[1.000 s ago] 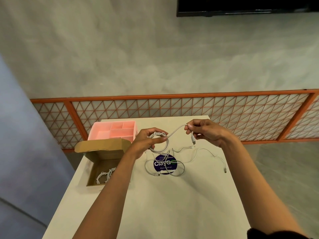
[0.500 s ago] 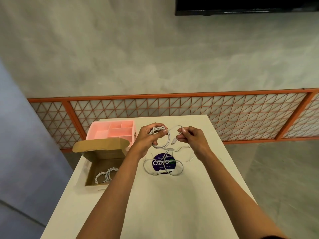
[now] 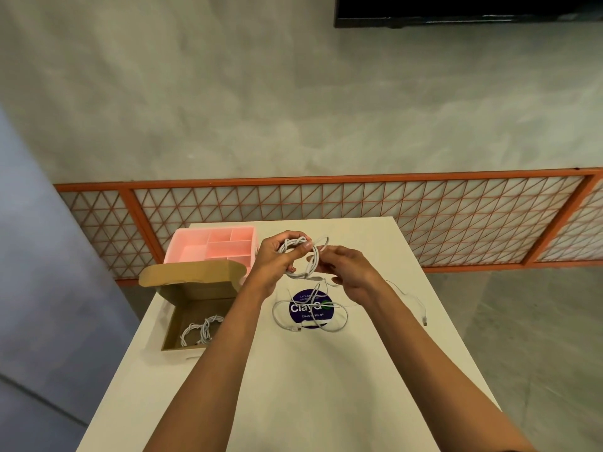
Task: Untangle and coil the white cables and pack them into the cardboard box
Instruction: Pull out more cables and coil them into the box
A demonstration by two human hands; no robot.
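My left hand (image 3: pixel 272 264) grips a coiled white cable (image 3: pixel 301 257) held above the white table (image 3: pixel 293 386). My right hand (image 3: pixel 349 275) pinches the same cable's loose end right beside the coil. Below the hands, loose white cables (image 3: pixel 310 318) lie tangled on the table over a dark round sticker (image 3: pixel 308 309). One thin cable (image 3: pixel 414 300) trails off to the right. An open cardboard box (image 3: pixel 182 308) stands at the left with coiled white cables (image 3: pixel 200 331) inside.
A pink divided organizer tray (image 3: pixel 212 247) sits behind the box at the table's far left. An orange lattice railing (image 3: pixel 424 216) runs behind the table. The floor drops away on both sides of the table.
My right hand has moved left and closer to the coil, bringing the cable's free end in. The coil in my left hand has gained a loop.
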